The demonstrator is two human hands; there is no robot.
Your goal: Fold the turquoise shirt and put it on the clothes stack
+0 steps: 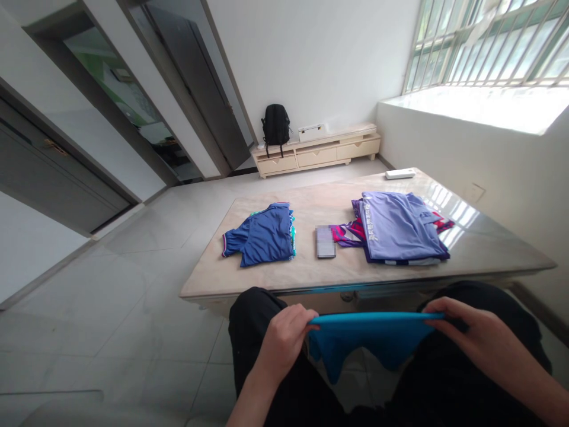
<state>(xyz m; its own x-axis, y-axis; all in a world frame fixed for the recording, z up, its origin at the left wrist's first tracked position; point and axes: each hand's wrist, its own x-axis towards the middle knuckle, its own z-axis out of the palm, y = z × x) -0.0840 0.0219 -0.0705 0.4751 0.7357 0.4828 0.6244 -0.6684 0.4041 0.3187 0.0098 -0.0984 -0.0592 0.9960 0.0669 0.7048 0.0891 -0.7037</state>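
Note:
A bright blue garment (355,332) hangs stretched between my two hands above my lap, its top edge pulled almost straight. Its lower edge arches up in the middle; its exact kind is unclear. At the garment's left end, my left hand (287,338) is closed, pinching the corner between thumb and fingers. My right hand (466,323) pinches the opposite corner. Beyond them on the table lie a folded dark blue shirt (269,234) on the left and a stack of folded clothes topped by a lavender shirt (395,225) on the right.
The marble-look table (306,276) stands just past my knees. On it are a phone (326,242) between the clothes piles and a white oblong object (400,174) at the far edge. A low cabinet (317,157) carrying a black backpack (276,124) stands along the wall.

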